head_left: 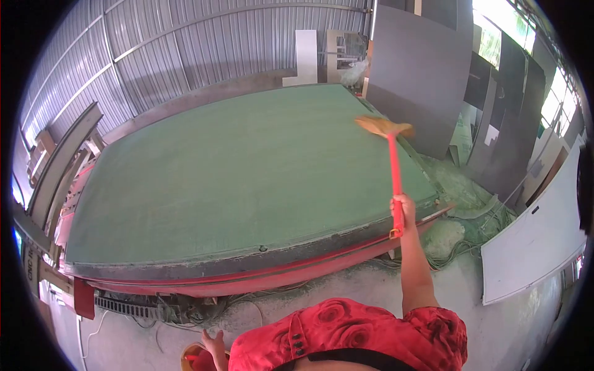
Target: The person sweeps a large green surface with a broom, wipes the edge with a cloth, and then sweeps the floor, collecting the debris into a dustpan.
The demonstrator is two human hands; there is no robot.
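Observation:
A broom with a red handle (394,164) and tan bristles (385,127) reaches over the far right part of a large green machine bed (235,173). My right hand (403,209) is closed around the lower part of its handle. The bristles lie at the bed's right edge. Low in the view, my left hand (213,341) hangs with its fingers apart and holds nothing. It is beside a yellow-rimmed container (185,357) with something red in it.
At the left stands a metal gantry beam (62,164). Grey boards (421,74) lean at the back right, and a white panel (532,232) stands at the right. Cables (455,250) lie on the dusty floor beside the bed's right corner.

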